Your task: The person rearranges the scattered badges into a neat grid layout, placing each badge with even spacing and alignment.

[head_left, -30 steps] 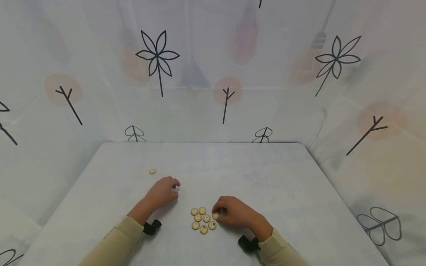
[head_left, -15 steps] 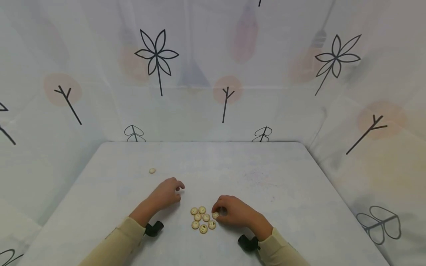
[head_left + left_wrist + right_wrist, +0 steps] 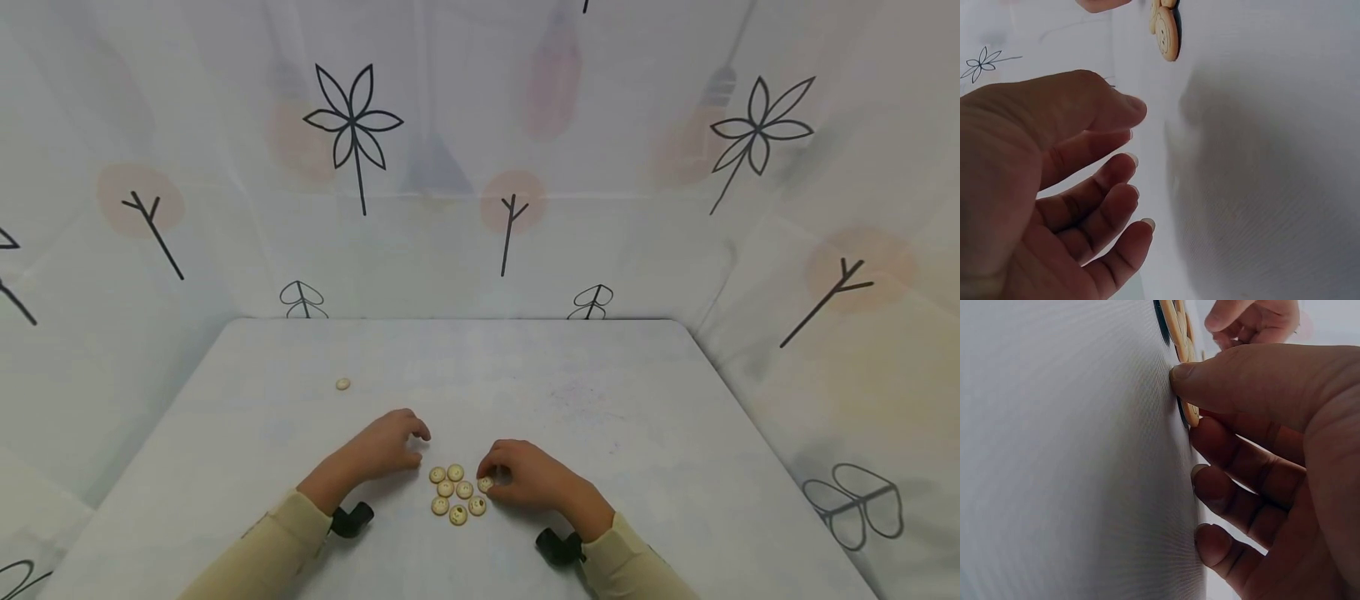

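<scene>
Several small round wooden buttons [image 3: 453, 492] lie in a cluster on the white table [image 3: 600, 400], near its front edge. My right hand [image 3: 493, 478] rests at the cluster's right side, thumb and curled fingers pinching one wooden button [image 3: 486, 483]. The right wrist view shows the thumb tip on that button's [image 3: 1189, 414] edge. My left hand [image 3: 415, 443] hovers just left of the cluster, fingers relaxed and slightly bent, holding nothing. In the left wrist view the left hand [image 3: 1132, 164] is empty, with the buttons [image 3: 1165, 32] beyond its fingertips.
A lone wooden button [image 3: 342, 384] lies farther back on the left of the table. A patterned white curtain [image 3: 480, 167] closes in the table at the back and both sides. Both arms wear beige sleeves [image 3: 262, 550].
My left hand has moved right and slightly nearer, closing in on the button cluster. The right hand has stayed on its button.
</scene>
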Demonstrator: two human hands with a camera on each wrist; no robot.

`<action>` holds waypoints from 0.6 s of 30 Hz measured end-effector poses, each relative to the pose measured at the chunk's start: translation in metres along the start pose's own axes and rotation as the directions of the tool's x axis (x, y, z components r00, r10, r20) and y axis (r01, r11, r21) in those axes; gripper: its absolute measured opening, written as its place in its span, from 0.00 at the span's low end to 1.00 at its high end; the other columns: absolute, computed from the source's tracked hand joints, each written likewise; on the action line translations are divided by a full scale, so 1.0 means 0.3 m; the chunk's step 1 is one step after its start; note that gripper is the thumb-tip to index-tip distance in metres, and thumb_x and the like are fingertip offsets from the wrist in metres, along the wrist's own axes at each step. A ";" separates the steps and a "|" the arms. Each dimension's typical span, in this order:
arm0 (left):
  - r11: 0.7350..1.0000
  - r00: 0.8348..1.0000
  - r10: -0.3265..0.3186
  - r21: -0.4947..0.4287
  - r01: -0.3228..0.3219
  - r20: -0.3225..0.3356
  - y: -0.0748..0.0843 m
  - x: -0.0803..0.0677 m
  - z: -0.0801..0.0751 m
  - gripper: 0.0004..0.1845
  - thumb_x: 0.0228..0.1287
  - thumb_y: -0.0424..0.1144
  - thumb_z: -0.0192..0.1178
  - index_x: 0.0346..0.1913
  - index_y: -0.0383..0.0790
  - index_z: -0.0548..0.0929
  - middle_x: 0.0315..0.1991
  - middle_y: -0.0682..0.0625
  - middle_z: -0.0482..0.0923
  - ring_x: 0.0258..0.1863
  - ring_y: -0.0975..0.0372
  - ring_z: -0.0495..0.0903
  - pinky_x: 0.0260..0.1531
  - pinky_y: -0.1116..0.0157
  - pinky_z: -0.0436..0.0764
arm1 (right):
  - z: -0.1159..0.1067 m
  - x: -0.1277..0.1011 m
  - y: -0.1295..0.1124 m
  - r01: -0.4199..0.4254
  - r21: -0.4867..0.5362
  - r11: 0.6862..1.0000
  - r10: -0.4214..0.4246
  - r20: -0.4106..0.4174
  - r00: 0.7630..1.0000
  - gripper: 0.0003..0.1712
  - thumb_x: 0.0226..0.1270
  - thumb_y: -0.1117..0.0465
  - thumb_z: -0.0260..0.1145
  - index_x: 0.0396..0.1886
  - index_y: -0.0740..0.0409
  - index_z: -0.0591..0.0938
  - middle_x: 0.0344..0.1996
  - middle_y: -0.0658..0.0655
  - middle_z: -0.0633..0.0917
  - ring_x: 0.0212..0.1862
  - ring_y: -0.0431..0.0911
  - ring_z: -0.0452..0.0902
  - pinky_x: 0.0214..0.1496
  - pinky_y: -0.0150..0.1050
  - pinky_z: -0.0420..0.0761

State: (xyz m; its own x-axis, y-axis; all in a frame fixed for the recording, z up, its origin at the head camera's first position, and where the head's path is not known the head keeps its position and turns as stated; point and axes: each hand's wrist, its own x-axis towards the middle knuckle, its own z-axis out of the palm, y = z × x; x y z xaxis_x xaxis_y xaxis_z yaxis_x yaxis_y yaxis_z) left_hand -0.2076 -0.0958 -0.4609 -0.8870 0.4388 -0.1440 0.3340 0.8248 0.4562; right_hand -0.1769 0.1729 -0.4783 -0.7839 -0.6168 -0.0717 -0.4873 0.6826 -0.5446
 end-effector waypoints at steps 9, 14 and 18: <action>0.997 0.996 0.069 -0.032 -0.067 0.055 0.025 -0.010 0.003 0.14 0.54 0.41 0.68 0.46 0.48 0.85 0.47 0.55 0.78 0.46 0.62 0.75 0.53 0.57 0.77 | -0.005 0.000 -0.006 -0.004 -0.010 1.000 0.004 0.002 1.000 0.09 0.61 0.54 0.69 0.42 0.42 0.85 0.36 0.37 0.79 0.38 0.32 0.72 0.45 0.32 0.76; 0.993 0.990 0.119 -0.015 -0.118 0.077 0.031 -0.018 0.010 0.14 0.55 0.42 0.68 0.46 0.49 0.85 0.46 0.57 0.77 0.42 0.64 0.74 0.48 0.59 0.77 | -0.006 0.000 -0.009 -0.003 -0.013 1.000 0.003 0.005 1.000 0.09 0.61 0.54 0.69 0.42 0.42 0.85 0.37 0.37 0.79 0.38 0.32 0.72 0.46 0.33 0.76; 0.988 0.985 0.155 -0.010 -0.155 0.082 0.036 -0.024 0.011 0.14 0.55 0.41 0.67 0.46 0.48 0.85 0.45 0.57 0.78 0.40 0.64 0.74 0.46 0.60 0.77 | -0.007 -0.002 -0.009 0.009 -0.020 1.000 -0.009 0.003 1.000 0.09 0.61 0.54 0.68 0.42 0.42 0.85 0.37 0.37 0.79 0.38 0.32 0.71 0.45 0.32 0.76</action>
State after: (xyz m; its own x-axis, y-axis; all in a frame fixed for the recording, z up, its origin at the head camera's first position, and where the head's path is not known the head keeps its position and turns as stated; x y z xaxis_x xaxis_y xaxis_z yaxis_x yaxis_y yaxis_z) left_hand -0.1967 -0.0890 -0.4578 -0.7953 0.5891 -0.1430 0.4642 0.7435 0.4814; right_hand -0.1760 0.1723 -0.4751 -0.7787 -0.6236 -0.0692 -0.5015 0.6849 -0.5286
